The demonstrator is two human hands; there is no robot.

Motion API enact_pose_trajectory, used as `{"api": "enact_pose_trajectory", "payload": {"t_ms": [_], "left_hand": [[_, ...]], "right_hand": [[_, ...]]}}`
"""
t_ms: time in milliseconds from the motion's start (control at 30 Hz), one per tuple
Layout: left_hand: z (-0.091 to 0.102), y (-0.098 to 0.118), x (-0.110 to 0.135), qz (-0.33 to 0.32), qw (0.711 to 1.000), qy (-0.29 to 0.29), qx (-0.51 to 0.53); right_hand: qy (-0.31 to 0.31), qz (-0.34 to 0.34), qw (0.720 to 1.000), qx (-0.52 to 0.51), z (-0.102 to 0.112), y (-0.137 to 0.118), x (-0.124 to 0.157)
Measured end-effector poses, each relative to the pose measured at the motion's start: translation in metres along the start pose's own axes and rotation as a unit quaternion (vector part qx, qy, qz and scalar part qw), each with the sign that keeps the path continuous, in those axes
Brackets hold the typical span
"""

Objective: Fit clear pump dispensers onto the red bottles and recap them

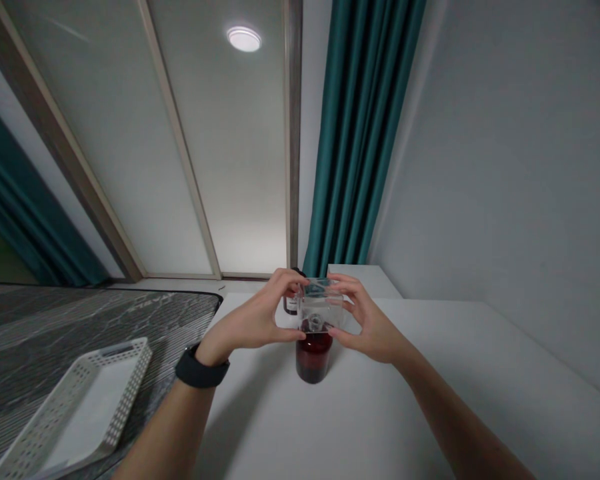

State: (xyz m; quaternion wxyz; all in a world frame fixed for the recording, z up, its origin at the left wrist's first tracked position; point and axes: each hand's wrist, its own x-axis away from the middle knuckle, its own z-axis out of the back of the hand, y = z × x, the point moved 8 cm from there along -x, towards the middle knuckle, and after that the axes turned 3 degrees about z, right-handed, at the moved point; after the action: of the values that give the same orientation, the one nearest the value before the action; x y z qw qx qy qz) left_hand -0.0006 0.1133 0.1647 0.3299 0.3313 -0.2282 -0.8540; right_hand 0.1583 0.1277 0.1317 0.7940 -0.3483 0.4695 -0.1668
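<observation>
Both your hands are up at the middle of the white table (430, 373), and between them sits a clear box (321, 301). Your left hand (260, 321) has it from the left side, fingers curled over the top edge and thumb tucked underneath. Your right hand (367, 323) mirrors that on the right side, fingertips on the upper corner, thumb low. So both hands are closed on the clear box, holding it level in the air.

Directly under the box stands a red jar (313, 359), upright on the table, its dark red contents showing through the glass. The bottom of the box meets the jar's top; whether the two touch or the box hovers just above, I cannot tell from here. Something small and pale shows through the box near its base, too blurred to name.

Just behind your left fingers a small dark bottle (291, 305) peeks out, mostly hidden. There's a black watch (200, 370) on your left wrist.

Off to your left, well apart from the jar, a white perforated tray (130, 373) lies on a grey patterned mat (55, 320). Teal curtains (365, 133) hang at the back by the grey wall (520, 167).
</observation>
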Motion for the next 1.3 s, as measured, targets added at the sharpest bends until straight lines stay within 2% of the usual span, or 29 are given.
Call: {"api": "enact_pose_trajectory", "payload": {"t_ms": [400, 533, 700, 900, 1133, 1300], "left_hand": [[0.0, -0.001, 0.0, 0.006, 1.0, -0.005, 0.008], [-0.001, -0.014, -0.001, 0.013, 0.999, -0.004, 0.041], [-0.007, -0.035, 0.0, 0.041, 0.998, -0.007, 0.042], [-0.016, -0.05, 0.0, 0.048, 0.998, -0.014, 0.042], [-0.014, -0.051, 0.002, 0.041, 0.998, -0.006, 0.052], [-0.013, -0.047, 0.002, 0.047, 0.996, -0.018, 0.077]], "right_hand": [[0.003, -0.006, 1.0, -0.006, 0.0, 0.002, 0.001], [0.013, -0.048, 0.999, -0.009, 0.0, 0.012, 0.003], [0.051, -0.134, 0.989, -0.035, -0.002, 0.038, 0.007], [0.085, -0.16, 0.981, -0.065, -0.004, 0.055, 0.009], [0.093, -0.16, 0.98, -0.07, -0.005, 0.053, 0.008], [0.099, -0.139, 0.985, -0.032, -0.003, 0.044, 0.007]]}}
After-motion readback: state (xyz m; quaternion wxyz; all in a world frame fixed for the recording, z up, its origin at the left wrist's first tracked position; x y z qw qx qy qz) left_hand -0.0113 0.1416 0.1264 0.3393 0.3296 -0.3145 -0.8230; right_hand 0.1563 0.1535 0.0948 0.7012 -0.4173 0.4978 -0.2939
